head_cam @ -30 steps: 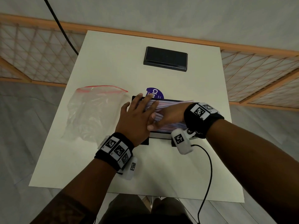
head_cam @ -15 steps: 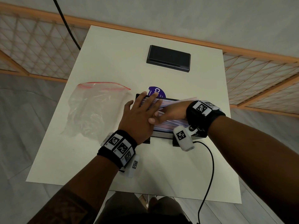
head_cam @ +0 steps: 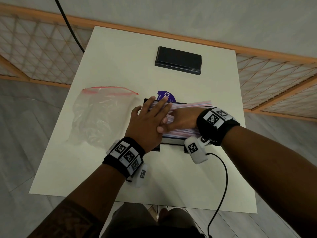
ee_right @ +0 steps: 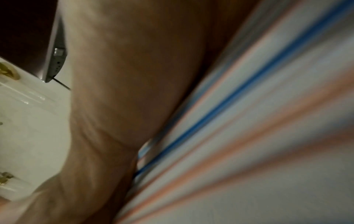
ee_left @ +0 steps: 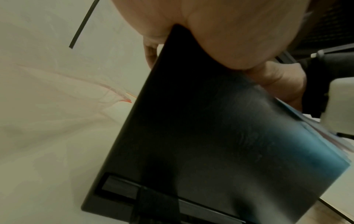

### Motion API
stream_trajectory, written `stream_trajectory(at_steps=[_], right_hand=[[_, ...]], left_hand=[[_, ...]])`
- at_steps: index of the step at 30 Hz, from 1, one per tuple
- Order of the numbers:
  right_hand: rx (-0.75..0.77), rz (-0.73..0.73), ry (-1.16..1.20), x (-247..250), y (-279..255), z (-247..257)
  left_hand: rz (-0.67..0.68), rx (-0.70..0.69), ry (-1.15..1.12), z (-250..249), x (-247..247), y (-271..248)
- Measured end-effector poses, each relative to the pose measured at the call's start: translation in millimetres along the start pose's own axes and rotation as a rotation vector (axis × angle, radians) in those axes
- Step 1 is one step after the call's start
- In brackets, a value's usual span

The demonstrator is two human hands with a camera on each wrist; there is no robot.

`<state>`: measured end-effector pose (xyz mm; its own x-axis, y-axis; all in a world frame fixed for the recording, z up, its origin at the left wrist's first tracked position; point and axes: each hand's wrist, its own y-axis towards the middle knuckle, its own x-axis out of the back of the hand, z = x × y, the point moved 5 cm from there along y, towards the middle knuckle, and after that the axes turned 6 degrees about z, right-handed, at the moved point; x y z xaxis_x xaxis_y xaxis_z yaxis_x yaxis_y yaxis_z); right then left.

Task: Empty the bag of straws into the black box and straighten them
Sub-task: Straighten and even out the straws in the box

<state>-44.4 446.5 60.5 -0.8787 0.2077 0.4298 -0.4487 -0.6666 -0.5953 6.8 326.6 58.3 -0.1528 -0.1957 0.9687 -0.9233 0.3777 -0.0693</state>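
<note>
Head view: left hand [head_cam: 147, 124] lay flat-fingered on straws [head_cam: 181, 132] in black box [head_cam: 171, 140]; right hand [head_cam: 184, 118] grip unclear. Right wrist view alone showed blue, orange stripes.

Both hands hide most of the straws [head_cam: 190, 105] and the black box [head_cam: 171, 141], the right hand's [head_cam: 184, 118] fingertips are covered by the left hand [head_cam: 147, 125] lying over that box, and the right wrist view is blurred.

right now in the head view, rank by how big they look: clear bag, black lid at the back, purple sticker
1. clear bag, clearly largest
2. black lid, though it lies farther away
3. purple sticker, smallest, partly hidden behind the black box
</note>
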Motion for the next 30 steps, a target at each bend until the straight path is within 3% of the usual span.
stream_trajectory(at_steps=[6, 10, 12, 21, 26, 28, 30], right_hand=[[-0.023, -0.076, -0.064, -1, -5, -2], [-0.174, -0.044, -0.161, -4, -19, -1], [-0.17, -0.078, -0.184, -3, -24, 2], [-0.086, -0.587, -0.292, -4, -62, 0], [-0.191, -0.83, -0.255, 8, -111, -17], [-0.231, -0.767, -0.282, 11, -122, -27], [-0.263, -0.606, -0.339, 10, -122, -36]], left_hand=[[-0.002, -0.013, 0.043, 0, 0, -2], [0.017, -0.027, 0.072, -2, 0, -4], [0.018, -0.023, 0.056, -2, 0, -4], [0.005, -0.017, 0.023, -4, 0, -5], [-0.128, -0.058, 0.028, -6, 6, -14], [-0.156, -0.063, 0.02, -2, 16, -13], [-0.087, -0.103, -0.026, 1, 30, -6]])
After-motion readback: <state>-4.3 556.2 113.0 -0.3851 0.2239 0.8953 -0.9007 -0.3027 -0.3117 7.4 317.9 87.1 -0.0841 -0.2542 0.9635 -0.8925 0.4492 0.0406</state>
